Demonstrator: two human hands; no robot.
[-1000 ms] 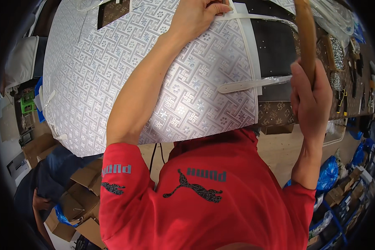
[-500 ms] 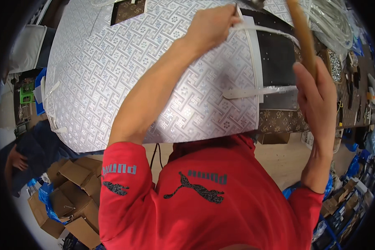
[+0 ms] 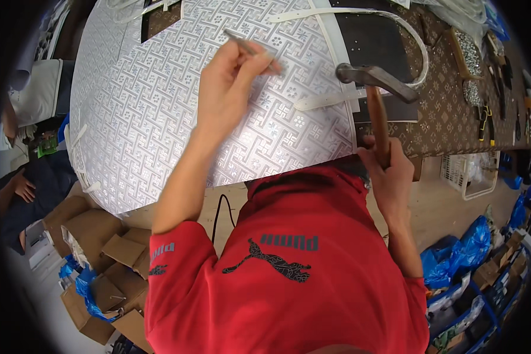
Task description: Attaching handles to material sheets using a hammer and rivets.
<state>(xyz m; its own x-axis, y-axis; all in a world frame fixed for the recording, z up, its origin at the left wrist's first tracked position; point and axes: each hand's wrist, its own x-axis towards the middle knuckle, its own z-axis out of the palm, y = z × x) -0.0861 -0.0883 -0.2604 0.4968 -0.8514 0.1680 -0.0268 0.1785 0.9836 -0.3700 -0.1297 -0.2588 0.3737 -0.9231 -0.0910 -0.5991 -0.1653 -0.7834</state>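
Note:
A silvery patterned sheet (image 3: pixel 265 138) covers most of the table. Above it, my left hand (image 3: pixel 223 94) is closed around a thin metal rod, probably a punch (image 3: pixel 237 41), held at a slant. My right hand (image 3: pixel 390 177) grips the wooden handle of a hammer (image 3: pixel 379 121) near the sheet's right edge, the dark metal head pointing away from me. Near the hammer, a white strap (image 3: pixel 321 102) lies with its end on the sheet. It curves round in clear plastic to another end at the far side. A black board (image 3: pixel 395 65) lies partly under the sheet's pale edge.
On the brown patterned table cover at right are a tray of small metal pieces (image 3: pixel 467 53) and yellow-handled pliers (image 3: pixel 487 124). Below stand a white basket (image 3: pixel 451 175) and blue bags (image 3: pixel 472 248). Cardboard boxes (image 3: pixel 130 251) lie at lower left, near another person's hand (image 3: pixel 23 187).
My left hand has drawn back left from the sheet's right edge, the rod now showing. My right hand has come lower and left with the hammer, whose head now shows fully.

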